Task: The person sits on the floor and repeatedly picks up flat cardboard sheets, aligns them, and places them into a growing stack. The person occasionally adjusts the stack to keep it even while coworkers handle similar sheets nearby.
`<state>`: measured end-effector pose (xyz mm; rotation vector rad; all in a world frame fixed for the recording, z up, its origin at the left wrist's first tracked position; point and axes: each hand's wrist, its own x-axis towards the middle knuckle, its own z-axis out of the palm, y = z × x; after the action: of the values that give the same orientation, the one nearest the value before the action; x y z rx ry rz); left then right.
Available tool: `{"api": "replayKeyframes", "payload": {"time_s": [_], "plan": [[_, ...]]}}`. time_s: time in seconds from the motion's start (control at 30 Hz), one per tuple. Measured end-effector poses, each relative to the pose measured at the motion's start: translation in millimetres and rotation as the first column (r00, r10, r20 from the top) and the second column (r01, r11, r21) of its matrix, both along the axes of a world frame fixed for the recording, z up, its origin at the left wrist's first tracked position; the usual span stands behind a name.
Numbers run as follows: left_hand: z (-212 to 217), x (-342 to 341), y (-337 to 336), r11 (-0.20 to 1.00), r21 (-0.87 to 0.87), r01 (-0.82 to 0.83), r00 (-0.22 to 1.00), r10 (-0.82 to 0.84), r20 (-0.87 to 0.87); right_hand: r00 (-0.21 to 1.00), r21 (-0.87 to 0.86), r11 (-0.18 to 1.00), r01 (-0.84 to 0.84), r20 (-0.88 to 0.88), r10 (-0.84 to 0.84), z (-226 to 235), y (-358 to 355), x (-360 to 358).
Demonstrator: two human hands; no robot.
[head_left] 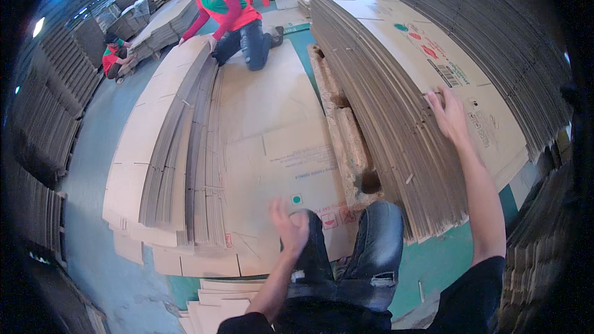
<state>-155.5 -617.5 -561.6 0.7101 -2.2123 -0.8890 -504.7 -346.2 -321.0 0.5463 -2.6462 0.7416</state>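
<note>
My left hand is a little blurred above my left knee, its fingers apart and nothing visible in it. Below it lies a flat printed cardboard sheet on the floor. My right hand rests at the near-side edge of a tall stack of flattened cardboard boxes, its fingers spread over the printed top sheet. Its fingertips touch that edge; I cannot make out any sheet gripped between them. On the left, flat cardboard pieces lean in a long slanted pile over the floor sheet.
A co-worker kneels at the far end of the left pile, hands on it. Another person crouches farther left. A worn wooden beam lies beside the right stack. Tall cardboard stacks line the right; loose pieces lie near me.
</note>
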Motion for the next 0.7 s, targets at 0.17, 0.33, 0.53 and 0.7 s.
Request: {"api": "replayKeyframes", "payload": {"time_s": [0.17,0.33,0.53,0.7], "plan": [[53.6,13.3,-3.8,0.991,0.099,0.088,0.994,-0.094,0.052,0.994,-0.136,0.99,0.037,0.105,-0.022,17.7,95.8,8.9],[61.1,41.0,8.1,0.985,0.142,0.099,0.985,-0.117,0.13,0.885,0.396,0.828,0.397,0.074,-0.46,-2.2,166.0,52.5],[97.5,-13.0,94.3,0.818,0.324,0.474,0.879,-0.46,-0.125,0.877,0.391,0.827,0.405,0.089,-0.472,-1.5,152.6,88.9],[123.0,-27.3,121.8,0.484,0.633,0.604,0.749,-0.616,-0.243,0.899,0.257,0.872,0.417,0.026,-0.438,-2.6,148.6,92.6]]}}
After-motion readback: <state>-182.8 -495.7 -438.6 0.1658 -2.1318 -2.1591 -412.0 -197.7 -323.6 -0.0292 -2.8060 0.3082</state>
